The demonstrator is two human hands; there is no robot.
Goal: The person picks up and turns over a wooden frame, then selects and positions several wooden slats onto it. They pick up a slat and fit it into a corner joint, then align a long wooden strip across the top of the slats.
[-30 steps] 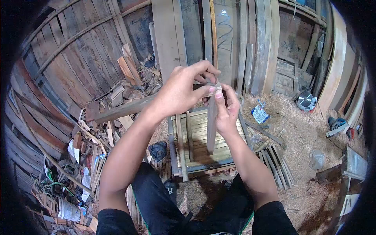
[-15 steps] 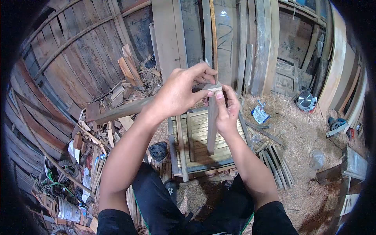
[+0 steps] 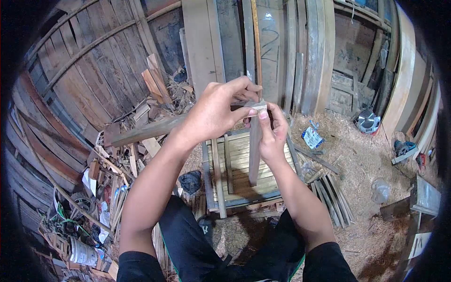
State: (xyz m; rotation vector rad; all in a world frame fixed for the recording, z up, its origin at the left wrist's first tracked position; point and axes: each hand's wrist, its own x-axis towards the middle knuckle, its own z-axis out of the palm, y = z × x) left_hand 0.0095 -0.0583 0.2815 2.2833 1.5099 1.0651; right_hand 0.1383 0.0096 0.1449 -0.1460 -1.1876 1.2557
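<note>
Two long wooden pieces meet at a corner between my hands. One wooden strip (image 3: 150, 131) runs off to the left under my left forearm. The other wooden strip (image 3: 254, 160) points down toward my lap, over a slatted wooden panel (image 3: 242, 183). My left hand (image 3: 218, 110) is closed at the corner, thumb and fingers pinching the end of the left-running strip. My right hand (image 3: 271, 129) grips the top of the downward strip, thumb pressed against the joint. Both thumbs almost meet at the pale cut ends. The fingers partly hide how the ends fit.
Scrap wood (image 3: 141, 113) and litter pile up at left. Boards (image 3: 202, 47) lean against the back wall. On the sawdust floor at right lie a circular saw (image 3: 368, 121), another power tool (image 3: 402, 148), a plastic packet (image 3: 312, 137) and stacked wood strips (image 3: 331, 199).
Both hands keep their grip at the corner, with only a very slight shift of the fingers and the wooden strips.
</note>
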